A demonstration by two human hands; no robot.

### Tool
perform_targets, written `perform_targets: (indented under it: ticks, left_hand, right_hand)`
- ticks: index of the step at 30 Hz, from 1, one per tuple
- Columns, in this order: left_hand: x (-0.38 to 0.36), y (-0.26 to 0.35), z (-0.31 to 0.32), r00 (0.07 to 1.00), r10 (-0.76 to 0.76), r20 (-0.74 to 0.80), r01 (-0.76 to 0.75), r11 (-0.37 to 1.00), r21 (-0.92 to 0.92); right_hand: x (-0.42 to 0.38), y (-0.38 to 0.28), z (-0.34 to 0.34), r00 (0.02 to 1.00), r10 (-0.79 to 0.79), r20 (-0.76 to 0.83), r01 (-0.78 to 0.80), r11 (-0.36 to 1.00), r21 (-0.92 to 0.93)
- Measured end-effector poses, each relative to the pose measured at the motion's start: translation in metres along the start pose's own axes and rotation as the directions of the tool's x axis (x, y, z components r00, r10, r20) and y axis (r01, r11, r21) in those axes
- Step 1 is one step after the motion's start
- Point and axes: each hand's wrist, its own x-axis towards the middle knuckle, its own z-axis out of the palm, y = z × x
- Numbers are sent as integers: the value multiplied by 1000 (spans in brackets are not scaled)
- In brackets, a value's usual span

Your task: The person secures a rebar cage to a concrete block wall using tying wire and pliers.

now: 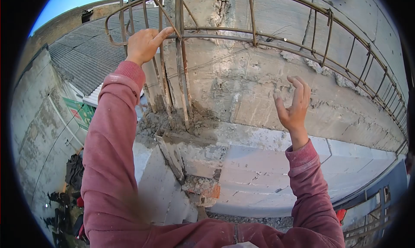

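My left hand (145, 45) is closed round the steel bars at the left end of a rebar cage (255, 37), its thumb stretched out to the right along them. Its fingertips are hidden behind the hand. Upright rebar (181, 75) beside it runs down into rough grey mortar (166, 120) on top of the wall. Further right, my right hand (296, 103) is raised in the air in front of the concrete wall face (259, 79), fingers curved and apart from the thumb, holding nothing. The cage passes above it without touching it.
A wooden board (170, 156) stands tilted below the mortar. White wall blocks (268, 174) lie beneath the right arm. Corrugated roofing (95, 42) slopes away at left. Far below are dark objects (65, 204) at lower left and a metal frame (380, 204) at lower right.
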Motion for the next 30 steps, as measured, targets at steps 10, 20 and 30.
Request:
perform_targets:
  ticks: [10, 20, 30]
  left_hand:
    - [0, -4, -11, 994, 15, 111, -11, 999, -40]
    - [1, 4, -17, 990, -33, 139, 50, 991, -122]
    - [0, 0, -14, 996, 28, 88, -14, 987, -160]
  right_hand:
    - [53, 11, 95, 948, 291, -130, -122, 708, 696]
    - [81, 5, 99, 903, 428, -49, 5, 103, 995]
    - [85, 3, 93, 877, 481, 11, -45, 58, 997]
